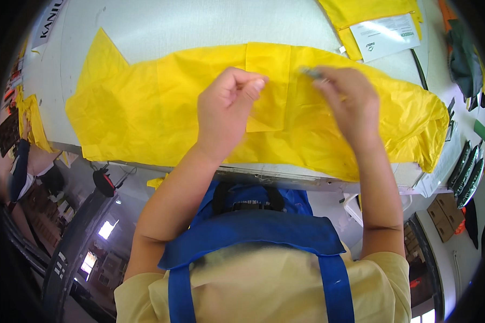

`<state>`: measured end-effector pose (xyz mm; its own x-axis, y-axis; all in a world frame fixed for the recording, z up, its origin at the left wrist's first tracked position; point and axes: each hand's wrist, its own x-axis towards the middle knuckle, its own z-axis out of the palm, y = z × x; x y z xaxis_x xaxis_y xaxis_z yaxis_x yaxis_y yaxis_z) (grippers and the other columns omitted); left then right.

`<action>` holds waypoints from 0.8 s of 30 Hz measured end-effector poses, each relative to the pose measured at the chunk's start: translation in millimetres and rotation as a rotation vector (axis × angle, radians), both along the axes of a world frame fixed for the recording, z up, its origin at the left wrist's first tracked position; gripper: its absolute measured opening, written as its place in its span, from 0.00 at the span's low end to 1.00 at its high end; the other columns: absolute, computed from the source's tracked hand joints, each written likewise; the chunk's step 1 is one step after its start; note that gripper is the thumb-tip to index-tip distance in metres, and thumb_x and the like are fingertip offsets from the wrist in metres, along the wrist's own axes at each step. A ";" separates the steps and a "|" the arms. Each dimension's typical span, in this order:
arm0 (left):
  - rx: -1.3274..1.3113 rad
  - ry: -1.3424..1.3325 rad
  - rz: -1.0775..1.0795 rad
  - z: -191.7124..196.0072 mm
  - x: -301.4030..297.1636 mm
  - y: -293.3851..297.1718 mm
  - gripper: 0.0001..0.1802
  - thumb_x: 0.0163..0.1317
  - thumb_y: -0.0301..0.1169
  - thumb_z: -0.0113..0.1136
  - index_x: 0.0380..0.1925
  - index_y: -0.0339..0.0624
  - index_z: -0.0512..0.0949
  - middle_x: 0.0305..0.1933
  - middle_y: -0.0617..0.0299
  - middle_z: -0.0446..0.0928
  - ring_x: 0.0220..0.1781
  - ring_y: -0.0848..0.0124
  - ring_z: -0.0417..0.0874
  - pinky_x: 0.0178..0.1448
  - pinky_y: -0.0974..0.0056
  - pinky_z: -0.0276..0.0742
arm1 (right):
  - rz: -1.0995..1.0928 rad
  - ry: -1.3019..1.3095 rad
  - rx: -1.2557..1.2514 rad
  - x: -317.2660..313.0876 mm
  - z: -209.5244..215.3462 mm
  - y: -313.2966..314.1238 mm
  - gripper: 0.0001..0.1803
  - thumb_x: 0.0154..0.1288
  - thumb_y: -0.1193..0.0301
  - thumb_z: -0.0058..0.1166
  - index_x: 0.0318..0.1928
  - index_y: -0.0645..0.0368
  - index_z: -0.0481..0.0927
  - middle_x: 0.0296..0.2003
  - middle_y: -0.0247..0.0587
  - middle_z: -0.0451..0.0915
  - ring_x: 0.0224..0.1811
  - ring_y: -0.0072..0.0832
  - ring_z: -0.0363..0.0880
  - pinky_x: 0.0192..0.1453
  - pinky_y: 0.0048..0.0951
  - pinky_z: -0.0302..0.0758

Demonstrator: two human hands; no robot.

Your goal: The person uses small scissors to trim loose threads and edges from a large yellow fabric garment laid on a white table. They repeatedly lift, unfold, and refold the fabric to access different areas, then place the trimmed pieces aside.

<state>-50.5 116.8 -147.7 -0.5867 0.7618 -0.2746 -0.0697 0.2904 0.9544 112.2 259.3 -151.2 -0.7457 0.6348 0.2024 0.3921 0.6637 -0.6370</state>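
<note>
A large sheet of yellow fabric (161, 113) lies spread flat on the white counter (188, 27), its long axis running left to right across the view, with a pointed corner at the upper left and its right end bunched and drooping over the counter's near right corner. A narrower yellow strip (268, 81) lies across the middle of it, its long axis running from the far edge toward the person. The left hand (223, 110) hovers over this strip with its fingers (251, 82) curled together in a pinch; whether anything is between them cannot be told. The right hand (347, 102) is raised just right of the strip, its fingers closed on a small grey-green object (310, 71) too blurred to identify. Another yellow piece with a white paper sheet (388, 35) on it lies at the counter's far right.
</note>
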 end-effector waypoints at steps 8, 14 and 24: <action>-0.331 -0.132 -0.020 -10.2 11.6 -34.5 0.20 0.56 0.34 0.64 0.44 0.33 0.72 0.38 0.58 0.76 0.38 0.75 0.77 0.45 0.71 0.74 | -0.409 -0.295 0.230 39.3 -23.7 97.9 0.20 0.62 0.58 0.53 0.50 0.56 0.78 0.38 0.44 0.81 0.38 0.35 0.79 0.45 0.30 0.74; -0.130 -0.660 -0.016 -7.1 14.1 -28.7 0.20 0.63 0.28 0.55 0.53 0.35 0.67 0.51 0.57 0.74 0.48 0.71 0.77 0.52 0.65 0.74 | -0.460 -0.530 0.189 61.3 -47.7 128.1 0.22 0.63 0.55 0.48 0.52 0.53 0.77 0.41 0.46 0.81 0.43 0.41 0.79 0.50 0.34 0.72; -0.022 -1.027 -0.005 3.7 7.3 -27.1 0.24 0.68 0.29 0.43 0.62 0.36 0.57 0.60 0.54 0.68 0.59 0.60 0.73 0.59 0.53 0.71 | -0.506 -0.410 0.470 68.1 -59.3 124.0 0.25 0.63 0.51 0.49 0.56 0.47 0.75 0.50 0.43 0.77 0.55 0.39 0.73 0.58 0.35 0.68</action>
<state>-43.2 89.7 -144.0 -0.0576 0.7520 -0.6567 -0.8486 0.3096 0.4290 180.2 383.3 -210.4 -0.4635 0.8320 0.3049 0.8591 0.5062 -0.0754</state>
